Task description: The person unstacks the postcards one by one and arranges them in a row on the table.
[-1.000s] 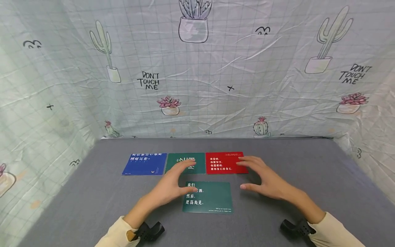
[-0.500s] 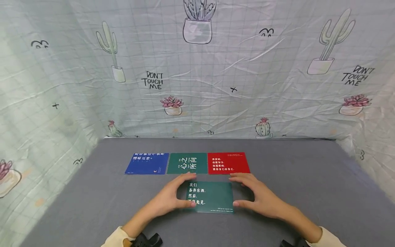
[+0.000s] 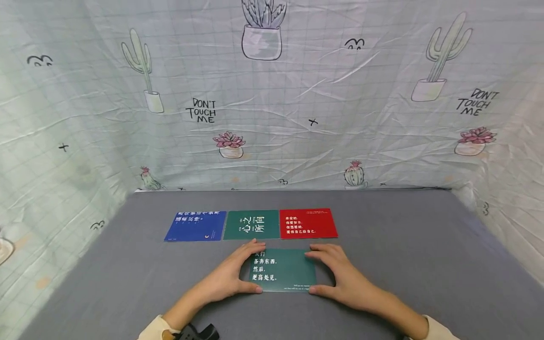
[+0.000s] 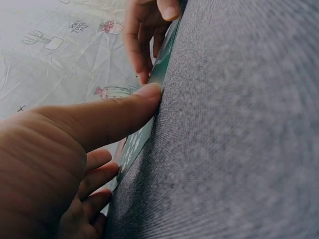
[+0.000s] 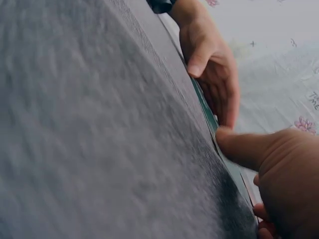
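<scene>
A green postcard (image 3: 286, 269) with white Chinese lettering lies on the grey tabletop, nearest the person. My left hand (image 3: 226, 277) grips its left end, thumb at the near edge and fingertips by the far corner. At the other end my right hand (image 3: 346, 276) does likewise, its thumb on the near right corner. In the left wrist view, the left thumb (image 4: 119, 112) touches the edge of the card (image 4: 162, 69). The right thumb (image 5: 244, 147) meets the near edge in the right wrist view. The far fingertips' contact is partly hidden there.
Beyond the hands, a blue postcard (image 3: 196, 226), another green postcard (image 3: 250, 225) and a red postcard (image 3: 308, 224) lie side by side in a row. A pale cloth (image 3: 297, 94) printed with cacti hangs behind and beside the grey table (image 3: 395, 245).
Both hands have come down and closed in on the near green postcard from above the table, thumbs and fingers now at its two ends. The row of cards has stayed put.
</scene>
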The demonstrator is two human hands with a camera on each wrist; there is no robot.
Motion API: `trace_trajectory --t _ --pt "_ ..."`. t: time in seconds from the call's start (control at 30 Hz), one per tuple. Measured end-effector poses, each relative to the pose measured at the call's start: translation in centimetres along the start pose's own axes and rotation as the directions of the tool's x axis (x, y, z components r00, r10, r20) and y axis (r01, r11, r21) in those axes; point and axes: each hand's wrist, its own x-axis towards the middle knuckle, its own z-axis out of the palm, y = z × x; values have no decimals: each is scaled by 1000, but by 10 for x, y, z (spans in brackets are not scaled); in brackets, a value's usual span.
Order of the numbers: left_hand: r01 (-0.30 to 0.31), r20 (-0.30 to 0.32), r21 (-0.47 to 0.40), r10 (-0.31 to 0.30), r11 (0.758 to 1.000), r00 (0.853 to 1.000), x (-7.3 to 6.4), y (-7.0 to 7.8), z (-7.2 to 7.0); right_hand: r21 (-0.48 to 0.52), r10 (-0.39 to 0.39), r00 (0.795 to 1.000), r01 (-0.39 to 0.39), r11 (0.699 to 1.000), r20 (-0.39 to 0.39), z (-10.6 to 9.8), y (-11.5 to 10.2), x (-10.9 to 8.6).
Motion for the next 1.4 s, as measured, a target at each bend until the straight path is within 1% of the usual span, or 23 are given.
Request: trace_trajectory --t 0.17,0.4,0.6,0.8,0.97,1.13,1.23,1.4 --pt "6 1 -5 -6 1000 1000 0 0 0 5 18 1000 -18 1000 7 2 0 0" --pt "22 10 -15 -22 1000 1000 1 1 0 10 29 1000 -29 1000 -5 3 -2 0" --pt "29 7 -16 -28 999 1000 0 1 2 7 60 998 -60 998 1 4 -3 -2" --pt "33 1 -20 -33 999 999 0 1 2 -15 51 999 -51 999 2 5 -3 -1" --pt "23 -2 -21 -23 1000 1000 2 0 1 -18 50 999 -50 999 -14 4 -4 1" --pt "39 5 -11 -39 999 999 2 -2 1 -20 42 999 -43 999 -32 4 -3 2" --pt "31 1 -9 -31 999 1000 2 -2 1 -22 41 998 -42 999 -37 5 -3 4" --pt "12 -3 -6 -12 1000 1000 0 -1 0 0 63 997 -63 998 -33 4 -4 7"
